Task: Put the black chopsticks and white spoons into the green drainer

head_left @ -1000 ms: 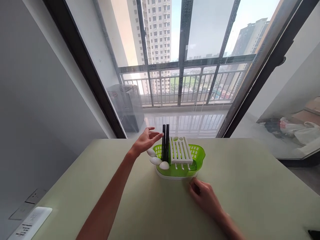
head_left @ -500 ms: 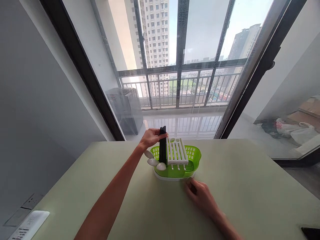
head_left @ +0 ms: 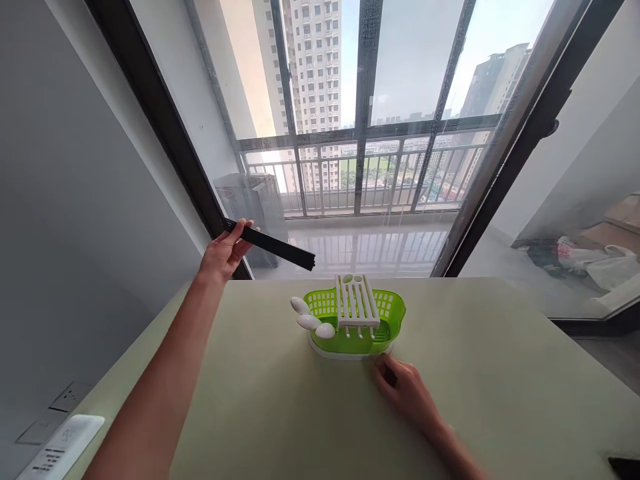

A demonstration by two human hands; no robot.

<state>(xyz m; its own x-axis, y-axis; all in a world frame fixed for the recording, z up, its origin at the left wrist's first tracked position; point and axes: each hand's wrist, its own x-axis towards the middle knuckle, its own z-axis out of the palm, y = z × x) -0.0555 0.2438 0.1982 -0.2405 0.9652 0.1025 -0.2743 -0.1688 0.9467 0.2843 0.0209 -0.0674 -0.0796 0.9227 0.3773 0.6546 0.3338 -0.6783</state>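
Observation:
A bundle of black chopsticks [head_left: 280, 248] is gripped in my left hand [head_left: 226, 252], raised above the far left part of the table and tilted down to the right. The green cutlery basket [head_left: 345, 343], on a white base, stands at the middle of the table. Three white spoons [head_left: 309, 322] lean out over its left end. A white slotted rack [head_left: 357, 303] with small hooks sits across the basket. My right hand [head_left: 403, 387] is curled closed on the table, its fingers right at the front edge of the base. Whether they touch it, I cannot tell.
The pale green table [head_left: 250, 413] reaches to a glass door and window with a railing behind. A white power strip [head_left: 65, 447] lies at the near left, below a wall socket [head_left: 70, 397]. A dark object [head_left: 625, 465] shows at the near right corner.
The chopsticks have come up out of the basket's left end. My left hand has moved left and up with them, and they have swung from upright to tilted. The right hand stays put.

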